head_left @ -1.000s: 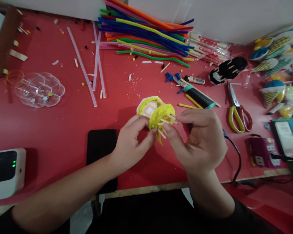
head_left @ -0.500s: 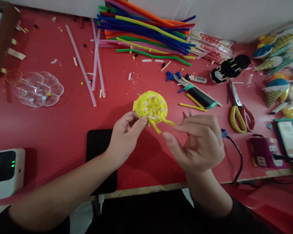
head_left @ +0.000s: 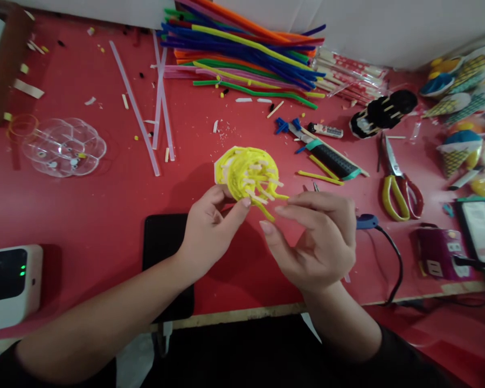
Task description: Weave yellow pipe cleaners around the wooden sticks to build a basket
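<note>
Yellow woven disc in left hand; clear tray holds small bits.

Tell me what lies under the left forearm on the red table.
A black phone lies flat there, just behind the left hand. Its upper half and a lower corner show; the forearm crosses it and hides the band between.

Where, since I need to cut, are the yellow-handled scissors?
Head view, right side: the scissors lie on the red table, just right of the black-handled tool.
</note>
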`<state>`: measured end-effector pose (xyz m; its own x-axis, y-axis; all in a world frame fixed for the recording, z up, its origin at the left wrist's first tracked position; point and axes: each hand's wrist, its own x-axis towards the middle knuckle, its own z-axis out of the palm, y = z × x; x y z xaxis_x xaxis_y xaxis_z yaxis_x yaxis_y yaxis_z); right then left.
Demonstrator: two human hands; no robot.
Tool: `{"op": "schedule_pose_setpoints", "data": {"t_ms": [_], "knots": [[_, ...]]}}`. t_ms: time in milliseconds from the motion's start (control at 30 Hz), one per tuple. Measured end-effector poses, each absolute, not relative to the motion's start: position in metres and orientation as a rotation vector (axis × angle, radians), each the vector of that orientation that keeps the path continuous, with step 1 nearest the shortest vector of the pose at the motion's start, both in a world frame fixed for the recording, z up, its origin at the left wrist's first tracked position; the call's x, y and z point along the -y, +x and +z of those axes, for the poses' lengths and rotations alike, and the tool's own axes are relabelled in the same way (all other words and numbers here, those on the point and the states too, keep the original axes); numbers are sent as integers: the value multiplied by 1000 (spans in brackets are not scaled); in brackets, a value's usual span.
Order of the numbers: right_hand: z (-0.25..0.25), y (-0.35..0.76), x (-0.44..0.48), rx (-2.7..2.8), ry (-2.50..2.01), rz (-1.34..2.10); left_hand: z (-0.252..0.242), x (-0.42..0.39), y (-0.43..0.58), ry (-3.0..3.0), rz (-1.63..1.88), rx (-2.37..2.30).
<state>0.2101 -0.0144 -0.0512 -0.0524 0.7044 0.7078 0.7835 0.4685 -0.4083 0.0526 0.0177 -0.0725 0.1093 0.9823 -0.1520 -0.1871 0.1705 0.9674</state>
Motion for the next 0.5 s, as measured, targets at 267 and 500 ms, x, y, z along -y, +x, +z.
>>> {"op": "schedule_pose_setpoints", "data": {"t_ms": [267, 500], "knots": [[-51, 207, 12, 1792, -1277, -228, -68, -16, 52, 1144, 1062, -998], [-52, 213, 11, 1761, -1316, -232, -75, -16, 53, 976, 1088, -1013]]}}
